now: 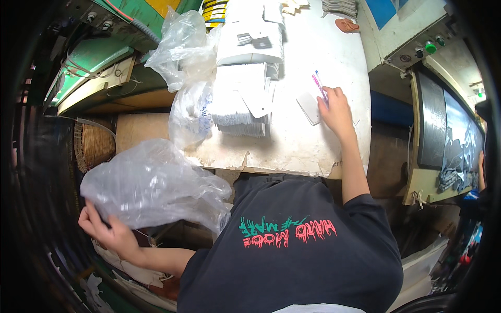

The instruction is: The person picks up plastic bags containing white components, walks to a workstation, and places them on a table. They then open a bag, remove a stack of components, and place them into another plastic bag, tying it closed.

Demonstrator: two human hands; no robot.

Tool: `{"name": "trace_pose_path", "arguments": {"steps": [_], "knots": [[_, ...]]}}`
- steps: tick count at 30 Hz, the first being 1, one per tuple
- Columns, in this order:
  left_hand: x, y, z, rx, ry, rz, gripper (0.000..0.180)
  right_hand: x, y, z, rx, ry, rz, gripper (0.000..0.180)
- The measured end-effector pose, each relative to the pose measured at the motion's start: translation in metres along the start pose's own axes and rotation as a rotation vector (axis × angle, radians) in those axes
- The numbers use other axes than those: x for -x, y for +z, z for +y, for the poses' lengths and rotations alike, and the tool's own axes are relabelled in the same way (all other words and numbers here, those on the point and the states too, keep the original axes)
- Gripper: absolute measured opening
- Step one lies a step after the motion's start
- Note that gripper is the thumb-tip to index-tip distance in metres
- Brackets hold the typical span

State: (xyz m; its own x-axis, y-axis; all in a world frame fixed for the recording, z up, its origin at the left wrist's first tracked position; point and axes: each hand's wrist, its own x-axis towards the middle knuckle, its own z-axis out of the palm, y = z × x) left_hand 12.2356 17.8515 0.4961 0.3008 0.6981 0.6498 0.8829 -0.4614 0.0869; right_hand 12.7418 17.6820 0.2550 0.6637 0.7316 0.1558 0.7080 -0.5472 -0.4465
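Note:
At the left, my left hand (107, 229) has its fingers closed on the edge of a clear plastic bag (156, 182), which hangs puffed out beside the table's front edge. My right hand (337, 113) is over the right part of the white table, its thumb and fingers closed around two slim pens (319, 83), one pinkish and one blue-tipped. Just left of those fingers lie a few small white cards (309, 108) with rounded corners. A long row of stacked white cards (240, 112) runs up the middle of the table, one loose card resting tilted on its near end.
More crumpled clear plastic (182, 62) lies along the table's left edge. A wicker basket (94, 143) stands at the left. Machine panels with a green button (430, 47) are at the right. A brown crumpled piece (347, 25) sits at the far right of the white table (308, 151).

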Motion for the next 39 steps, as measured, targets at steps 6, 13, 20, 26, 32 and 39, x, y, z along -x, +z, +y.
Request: {"name": "trace_pose_path", "arguments": {"steps": [6,13,20,26,32,39], "knots": [[-0.036,0.010,0.011,0.340,-0.026,-0.270,0.043,0.015,-0.004,-0.080,-0.776,0.111,-0.249,0.039],[-0.041,0.110,0.059,1.128,-0.144,-0.638,0.043,0.003,0.013,-0.132,-0.822,0.250,-0.370,0.068],[0.004,0.266,0.096,1.105,-0.079,-0.955,0.055,-0.019,0.031,-0.147,-1.038,0.513,-0.423,0.099],[0.011,0.269,0.105,1.300,-0.024,-1.095,0.061,-0.009,0.039,-0.169,-1.156,0.268,-0.431,0.074],[0.021,0.215,0.101,1.018,0.213,-1.170,0.067,0.052,0.028,-0.185,-1.154,0.309,-0.134,0.060],[0.074,0.190,0.130,1.187,0.595,-1.198,0.068,0.168,-0.002,-0.150,-1.187,0.436,0.225,0.054]]}}
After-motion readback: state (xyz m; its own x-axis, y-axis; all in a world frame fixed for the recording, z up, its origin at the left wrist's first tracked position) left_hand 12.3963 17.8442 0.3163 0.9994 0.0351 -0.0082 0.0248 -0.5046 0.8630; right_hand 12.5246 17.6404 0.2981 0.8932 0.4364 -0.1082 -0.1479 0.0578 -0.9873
